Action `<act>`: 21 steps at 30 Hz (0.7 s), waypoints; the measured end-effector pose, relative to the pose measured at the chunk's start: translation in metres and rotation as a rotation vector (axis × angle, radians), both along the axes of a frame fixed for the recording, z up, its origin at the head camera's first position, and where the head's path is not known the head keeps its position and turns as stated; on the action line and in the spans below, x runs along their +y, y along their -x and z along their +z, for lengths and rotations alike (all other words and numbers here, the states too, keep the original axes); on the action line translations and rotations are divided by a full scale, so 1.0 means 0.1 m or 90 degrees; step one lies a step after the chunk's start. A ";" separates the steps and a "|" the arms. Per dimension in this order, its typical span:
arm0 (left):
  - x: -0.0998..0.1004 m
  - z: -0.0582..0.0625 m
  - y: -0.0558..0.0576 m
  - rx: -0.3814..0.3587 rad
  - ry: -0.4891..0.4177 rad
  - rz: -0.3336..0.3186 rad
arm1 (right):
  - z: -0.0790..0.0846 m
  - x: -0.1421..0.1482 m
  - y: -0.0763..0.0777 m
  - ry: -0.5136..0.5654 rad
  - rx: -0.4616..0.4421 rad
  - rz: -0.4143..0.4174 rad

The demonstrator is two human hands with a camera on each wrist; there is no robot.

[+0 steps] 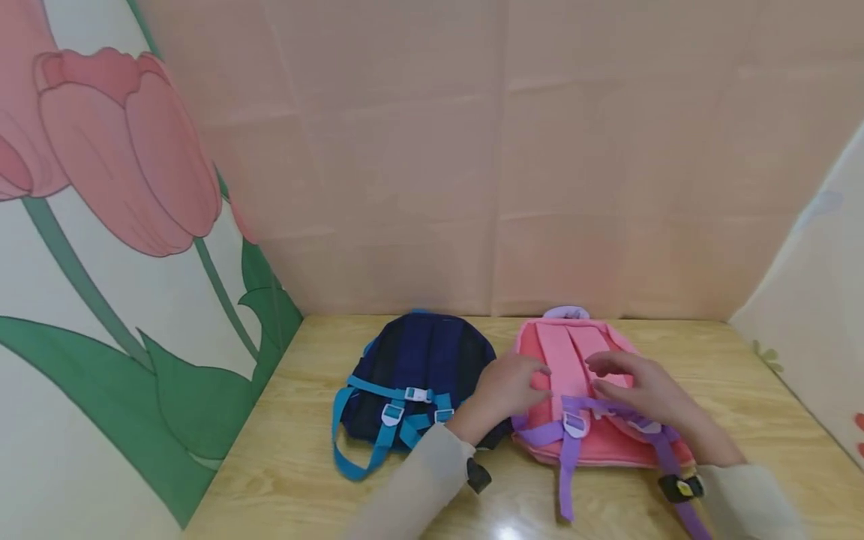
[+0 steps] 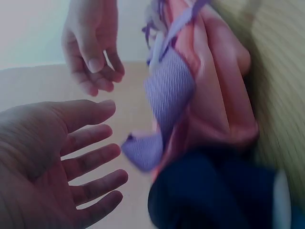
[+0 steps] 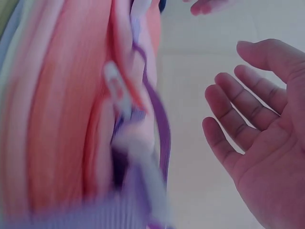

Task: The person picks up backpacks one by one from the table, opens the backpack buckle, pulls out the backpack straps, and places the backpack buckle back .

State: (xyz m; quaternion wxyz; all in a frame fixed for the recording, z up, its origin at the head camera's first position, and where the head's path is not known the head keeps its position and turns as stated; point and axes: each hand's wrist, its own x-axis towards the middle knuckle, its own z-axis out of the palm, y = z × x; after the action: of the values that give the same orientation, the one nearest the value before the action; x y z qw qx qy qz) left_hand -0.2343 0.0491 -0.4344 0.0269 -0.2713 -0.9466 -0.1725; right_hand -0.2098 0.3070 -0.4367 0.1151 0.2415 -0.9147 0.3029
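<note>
A pink backpack (image 1: 553,345) with purple straps lies on the table, its shoulder-strap side up. Over its left part hovers my left hand (image 1: 506,386), fingers spread and relaxed, holding nothing; the left wrist view shows that hand (image 2: 62,162) apart from the purple strap (image 2: 169,90). My right hand (image 1: 641,382) is above the bag's right side, fingers loosely bent. In the right wrist view the right hand (image 3: 257,114) has a bare palm, with a gap between it and the pink fabric (image 3: 71,109). A navy backpack (image 1: 432,349) with blue straps lies just left of the pink one.
The wooden table (image 1: 270,465) carries both bags. A pinkish-brown backdrop (image 1: 405,165) rises behind its far edge. A tulip-printed panel (image 1: 128,150) stands on the left, and a pale panel (image 1: 817,300) on the right. Purple strap ends hang toward the front.
</note>
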 end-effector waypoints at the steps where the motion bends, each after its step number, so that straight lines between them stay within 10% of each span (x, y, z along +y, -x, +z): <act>1: -0.06 0.01 0.00 0.004 -0.001 0.000 | 0.00 -0.05 0.02 0.001 0.005 0.009; 21: -1.26 -0.10 0.00 0.033 0.012 0.075 | 0.15 -1.18 0.25 0.047 -0.100 0.144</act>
State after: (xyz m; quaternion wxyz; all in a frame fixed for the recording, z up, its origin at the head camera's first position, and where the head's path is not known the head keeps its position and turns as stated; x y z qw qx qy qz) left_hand -0.2341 -0.0769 -0.4442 0.0589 -0.2200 -0.9614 -0.1543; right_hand -0.2344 0.1895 -0.4220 0.0167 0.3143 -0.8762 0.3651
